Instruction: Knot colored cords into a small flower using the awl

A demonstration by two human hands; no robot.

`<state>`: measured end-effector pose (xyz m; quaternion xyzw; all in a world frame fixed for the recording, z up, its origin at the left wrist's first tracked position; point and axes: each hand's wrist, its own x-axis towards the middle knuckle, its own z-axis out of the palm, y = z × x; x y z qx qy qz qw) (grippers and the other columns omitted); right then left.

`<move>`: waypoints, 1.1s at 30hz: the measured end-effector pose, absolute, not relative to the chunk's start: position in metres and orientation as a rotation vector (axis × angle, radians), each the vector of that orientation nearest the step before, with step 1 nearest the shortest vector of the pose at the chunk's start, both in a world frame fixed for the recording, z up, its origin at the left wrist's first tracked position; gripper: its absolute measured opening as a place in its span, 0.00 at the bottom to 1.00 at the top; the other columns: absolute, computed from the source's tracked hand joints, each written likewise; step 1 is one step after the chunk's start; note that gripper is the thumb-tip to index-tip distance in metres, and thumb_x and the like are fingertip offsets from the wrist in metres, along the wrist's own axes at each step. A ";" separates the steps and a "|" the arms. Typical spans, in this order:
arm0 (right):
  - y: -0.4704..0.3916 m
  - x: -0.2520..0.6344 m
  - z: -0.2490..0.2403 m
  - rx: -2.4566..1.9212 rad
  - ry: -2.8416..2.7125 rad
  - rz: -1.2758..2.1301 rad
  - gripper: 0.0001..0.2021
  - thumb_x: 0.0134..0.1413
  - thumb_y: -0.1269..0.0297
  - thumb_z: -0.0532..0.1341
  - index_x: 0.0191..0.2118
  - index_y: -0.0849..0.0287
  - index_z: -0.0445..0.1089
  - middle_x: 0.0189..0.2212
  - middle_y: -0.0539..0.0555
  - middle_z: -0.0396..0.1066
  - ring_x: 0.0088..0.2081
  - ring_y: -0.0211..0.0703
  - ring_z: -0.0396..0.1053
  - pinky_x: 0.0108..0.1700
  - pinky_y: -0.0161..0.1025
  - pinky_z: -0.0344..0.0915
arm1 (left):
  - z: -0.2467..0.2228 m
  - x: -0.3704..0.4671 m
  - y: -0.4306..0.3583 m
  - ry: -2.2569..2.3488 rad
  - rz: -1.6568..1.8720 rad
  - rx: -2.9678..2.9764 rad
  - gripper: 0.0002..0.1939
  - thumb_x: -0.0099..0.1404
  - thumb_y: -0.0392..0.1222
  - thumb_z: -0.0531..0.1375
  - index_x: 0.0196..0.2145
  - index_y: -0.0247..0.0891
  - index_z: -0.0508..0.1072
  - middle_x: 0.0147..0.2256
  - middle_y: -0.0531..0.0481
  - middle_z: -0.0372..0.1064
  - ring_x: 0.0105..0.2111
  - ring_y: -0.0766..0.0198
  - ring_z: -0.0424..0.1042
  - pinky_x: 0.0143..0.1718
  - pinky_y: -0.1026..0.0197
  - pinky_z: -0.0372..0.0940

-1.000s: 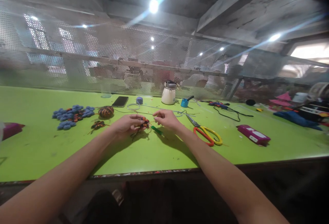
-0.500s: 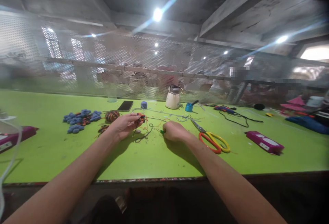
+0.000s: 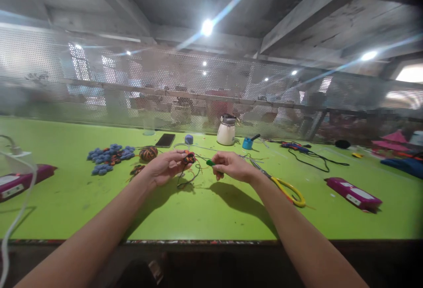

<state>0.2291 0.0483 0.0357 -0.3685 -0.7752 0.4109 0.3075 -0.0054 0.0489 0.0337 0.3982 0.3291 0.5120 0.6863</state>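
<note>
My left hand (image 3: 168, 166) pinches a small crocheted piece (image 3: 189, 158) of dark and orange yarn, held just above the table. Loose dark and orange yarn ends (image 3: 194, 175) trail below it. To its right, my right hand (image 3: 229, 165) is closed on a green-handled crochet hook (image 3: 210, 162); its tip is too fine to make out. A ball of variegated yarn (image 3: 148, 153) lies behind my left wrist, with a small orange-and-dark piece (image 3: 136, 170) nearer. Blue crocheted flowers (image 3: 110, 155) are joined in a cluster farther left. Scissors (image 3: 287, 188) lie partly behind my right forearm.
On the green table (image 3: 198, 217) stand a white jug (image 3: 226, 132) and a blue pot (image 3: 247, 143). A phone (image 3: 165, 140) and blue yarn ball (image 3: 188, 139) lie at the back. Purple power strips (image 3: 353, 193) sit at both sides; a white cable (image 3: 24, 200) hangs left.
My right hand has lifted off the table and turned, showing more of the green handle. The crocheted piece is still in my left hand. The whole view has shifted slightly.
</note>
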 end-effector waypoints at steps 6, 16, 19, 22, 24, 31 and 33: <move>0.050 0.228 0.035 -1.049 -2.127 0.892 0.03 0.51 0.70 0.59 0.31 0.62 0.63 0.21 0.48 0.67 0.24 0.34 0.66 0.30 0.36 0.63 | 0.032 -0.009 0.050 0.650 1.082 0.956 0.07 0.54 0.25 0.61 0.32 0.30 0.72 0.34 0.44 0.72 0.34 0.64 0.73 0.36 0.64 0.71; 0.050 0.222 0.030 -0.983 -2.088 0.890 0.11 0.50 0.58 0.61 0.30 0.62 0.64 0.20 0.47 0.63 0.22 0.33 0.60 0.27 0.35 0.59 | 0.030 -0.007 0.048 0.586 1.026 0.996 0.08 0.53 0.24 0.62 0.33 0.29 0.72 0.32 0.44 0.71 0.32 0.62 0.74 0.39 0.59 0.71; 0.050 0.222 0.030 -0.988 -2.090 0.899 0.13 0.50 0.55 0.61 0.29 0.62 0.65 0.18 0.46 0.61 0.21 0.33 0.59 0.26 0.34 0.57 | 0.030 -0.006 0.047 0.554 1.017 1.004 0.08 0.53 0.25 0.62 0.33 0.28 0.73 0.31 0.44 0.72 0.32 0.62 0.74 0.40 0.58 0.70; 0.051 0.226 0.032 -1.038 -2.085 0.867 0.14 0.49 0.53 0.61 0.28 0.62 0.66 0.18 0.46 0.61 0.21 0.33 0.57 0.25 0.34 0.55 | 0.030 -0.007 0.047 0.551 1.035 1.016 0.07 0.53 0.26 0.62 0.32 0.29 0.73 0.31 0.44 0.72 0.32 0.62 0.74 0.41 0.58 0.70; 0.051 0.230 0.034 -1.074 -2.075 0.828 0.15 0.48 0.53 0.61 0.26 0.62 0.66 0.18 0.46 0.60 0.21 0.33 0.56 0.25 0.34 0.53 | 0.030 -0.007 0.047 0.555 1.059 1.030 0.07 0.53 0.26 0.63 0.32 0.29 0.73 0.31 0.44 0.73 0.34 0.62 0.74 0.42 0.59 0.69; 0.043 0.208 0.032 -0.999 -1.737 1.015 0.18 0.45 0.50 0.62 0.26 0.62 0.64 0.15 0.43 0.54 0.18 0.30 0.49 0.23 0.34 0.47 | 0.027 0.003 0.045 0.630 1.013 1.092 0.05 0.53 0.25 0.61 0.29 0.29 0.73 0.31 0.43 0.74 0.33 0.63 0.74 0.38 0.61 0.69; 0.040 0.199 0.028 -1.027 -1.707 1.022 0.19 0.43 0.48 0.63 0.24 0.61 0.62 0.15 0.43 0.53 0.18 0.30 0.47 0.22 0.34 0.45 | 0.022 0.008 0.046 0.676 0.966 1.084 0.06 0.53 0.24 0.61 0.29 0.29 0.73 0.30 0.42 0.74 0.31 0.63 0.74 0.36 0.62 0.69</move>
